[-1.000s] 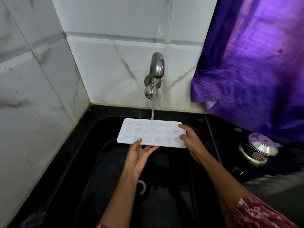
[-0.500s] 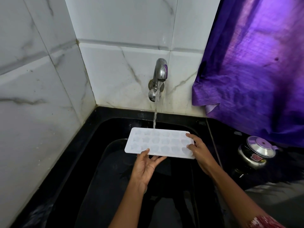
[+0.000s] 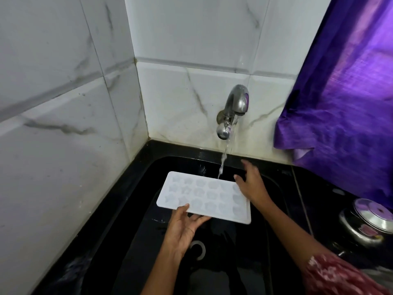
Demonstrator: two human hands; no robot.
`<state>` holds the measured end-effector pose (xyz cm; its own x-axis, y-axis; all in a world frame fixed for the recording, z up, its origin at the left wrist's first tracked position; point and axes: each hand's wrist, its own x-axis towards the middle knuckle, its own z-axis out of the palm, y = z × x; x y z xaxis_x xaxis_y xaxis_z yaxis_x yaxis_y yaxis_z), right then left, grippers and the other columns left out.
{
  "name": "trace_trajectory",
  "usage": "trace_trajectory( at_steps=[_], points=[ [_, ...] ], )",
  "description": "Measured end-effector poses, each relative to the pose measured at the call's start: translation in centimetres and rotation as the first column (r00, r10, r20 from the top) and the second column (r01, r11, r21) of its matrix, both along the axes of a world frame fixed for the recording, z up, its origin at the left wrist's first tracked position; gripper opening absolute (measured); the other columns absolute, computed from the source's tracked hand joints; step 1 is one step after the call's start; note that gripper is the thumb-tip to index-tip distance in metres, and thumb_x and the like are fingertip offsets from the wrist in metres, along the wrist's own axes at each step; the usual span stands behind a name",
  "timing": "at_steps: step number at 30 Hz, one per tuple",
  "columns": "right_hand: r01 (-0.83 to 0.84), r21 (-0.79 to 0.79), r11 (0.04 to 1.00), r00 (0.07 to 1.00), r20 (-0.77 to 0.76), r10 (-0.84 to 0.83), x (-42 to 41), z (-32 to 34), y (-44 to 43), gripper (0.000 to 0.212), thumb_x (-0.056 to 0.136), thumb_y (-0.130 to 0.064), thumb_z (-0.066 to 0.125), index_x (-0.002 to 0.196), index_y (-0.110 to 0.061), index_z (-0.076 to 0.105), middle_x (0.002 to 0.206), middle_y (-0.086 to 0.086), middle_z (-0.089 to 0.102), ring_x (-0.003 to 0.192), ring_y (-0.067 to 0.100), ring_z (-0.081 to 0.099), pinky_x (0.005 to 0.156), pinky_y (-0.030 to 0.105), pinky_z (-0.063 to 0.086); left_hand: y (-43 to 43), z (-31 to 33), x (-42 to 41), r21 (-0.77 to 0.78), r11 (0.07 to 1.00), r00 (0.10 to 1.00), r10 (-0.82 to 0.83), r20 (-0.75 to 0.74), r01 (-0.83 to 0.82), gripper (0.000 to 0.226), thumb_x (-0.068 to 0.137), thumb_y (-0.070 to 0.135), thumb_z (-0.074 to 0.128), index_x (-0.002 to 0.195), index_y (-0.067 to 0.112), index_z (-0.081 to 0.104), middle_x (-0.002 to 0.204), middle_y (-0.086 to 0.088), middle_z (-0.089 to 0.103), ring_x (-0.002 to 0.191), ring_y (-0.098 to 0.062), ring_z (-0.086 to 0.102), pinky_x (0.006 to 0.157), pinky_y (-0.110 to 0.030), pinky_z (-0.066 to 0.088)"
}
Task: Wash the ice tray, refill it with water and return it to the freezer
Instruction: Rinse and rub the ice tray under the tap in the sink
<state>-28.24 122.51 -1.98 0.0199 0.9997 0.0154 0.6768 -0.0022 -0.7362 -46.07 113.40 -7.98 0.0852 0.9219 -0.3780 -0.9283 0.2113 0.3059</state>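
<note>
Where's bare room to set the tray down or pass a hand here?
Free: the sink floor left of the left hand, up to the tiled wall. Also the black ledge left of the tap. Crowded: under the ice tray, around the right hand and water stream; the steel pot fills the right counter.

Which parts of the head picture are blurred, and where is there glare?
Head view: the right hand is motion-blurred near the stream; the purple curtain is smeared; bright highlights sit on the tap and steel pot lid; the wall tiles bend from wide-angle distortion.
</note>
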Motion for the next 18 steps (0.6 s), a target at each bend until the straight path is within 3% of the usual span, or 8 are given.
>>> trace_trajectory(
  at_steps=[4,7,10,13,18],
  points=[
    [-0.212,0.278,0.937,0.894,0.443,0.071,-1.5,4.2,4.6,0.071,0.085,-0.018,0.064,0.144,-0.018,0.026,0.141,0.021,0.03,0.123,0.038,0.039,0.102,0.045,0.036,0.6,0.3,0.8,0.024,1.0,0.999,-0.013,-0.035,0.014,0.061,0.079,0.002,0.052,0.138,0.012,0.038,0.135,-0.022,0.051,0.11,-0.042,0.06,0.077,-0.059,0.054],
    [-0.369,0.258,0.893,0.753,0.646,0.125,-2.8,5.8,7.3,0.06,0.088,-0.011,0.058,0.14,-0.02,0.031,0.136,0.021,0.033,0.108,0.036,0.048,0.087,0.042,0.048,0.8,0.1,1.3,0.031,0.999,0.999,-0.018,-0.047,0.02,0.061,0.081,0.003,0.049,0.14,0.012,0.036,0.134,-0.022,0.052,0.109,-0.041,0.061,0.077,-0.058,0.055],
    [-0.415,0.23,0.88,0.694,0.705,0.144,-3.6,6.5,9.4,0.023,0.091,-0.007,0.044,0.114,-0.01,0.04,0.113,0.017,0.048,0.091,0.033,0.057,0.071,0.038,0.051,0.9,-0.1,1.5,0.022,0.999,0.999,-0.024,-0.029,0.024,0.06,0.081,0.004,0.049,0.139,0.01,0.037,0.131,-0.022,0.055,0.108,-0.041,0.062,0.075,-0.055,0.056],
    [-0.498,0.144,0.855,0.533,0.829,0.171,-4.0,6.9,10.6,0.022,0.091,-0.007,0.038,0.111,-0.014,0.035,0.108,0.015,0.05,0.088,0.029,0.057,0.07,0.039,0.053,0.9,-0.3,1.6,0.003,1.0,1.0,-0.023,-0.017,0.023,0.061,0.079,0.004,0.05,0.138,0.008,0.038,0.128,-0.022,0.057,0.104,-0.04,0.064,0.076,-0.056,0.056],
    [-0.478,0.245,0.843,0.613,0.781,0.121,-4.1,6.7,10.9,0.023,0.091,-0.015,0.045,0.112,-0.009,0.039,0.107,0.017,0.053,0.083,0.032,0.058,0.063,0.037,0.051,0.8,-0.4,1.8,-0.012,0.999,0.999,-0.032,-0.006,0.032,0.062,0.079,0.005,0.05,0.139,0.01,0.037,0.132,-0.022,0.054,0.106,-0.04,0.063,0.073,-0.053,0.057]
  ],
)
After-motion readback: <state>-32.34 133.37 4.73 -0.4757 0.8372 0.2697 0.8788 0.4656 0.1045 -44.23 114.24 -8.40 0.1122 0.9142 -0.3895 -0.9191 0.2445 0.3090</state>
